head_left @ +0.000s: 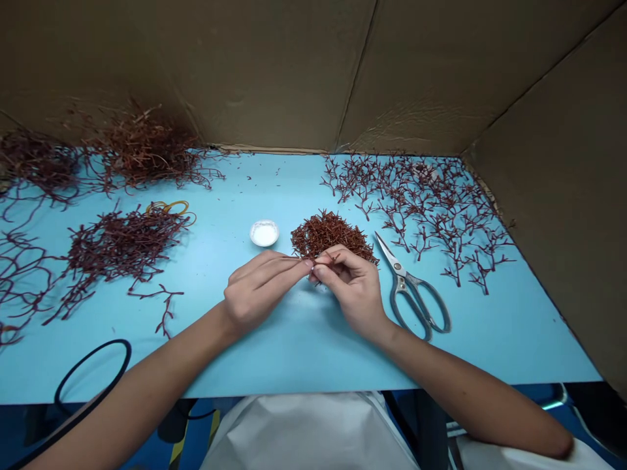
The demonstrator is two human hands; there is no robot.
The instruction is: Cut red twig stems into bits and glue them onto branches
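My left hand point(259, 290) and my right hand point(350, 284) meet at the middle of a light blue table point(304, 352). Both pinch a small dark red plastic twig point(321, 261) between their fingertips. Just behind the fingers lies a dense pile of small red-brown twig pieces point(328, 234). A small white round dish point(264, 232) sits left of that pile. Metal scissors point(411, 287) lie shut on the table just right of my right hand.
Branched red sprigs point(426, 202) are spread over the back right. Tangled bundles of red stems point(117, 245) lie at the left, with yellow rubber bands point(171, 207) and a bigger heap point(137, 147) behind. Cardboard walls point(553, 183) enclose the table. A black cable point(93, 372) loops at the front left.
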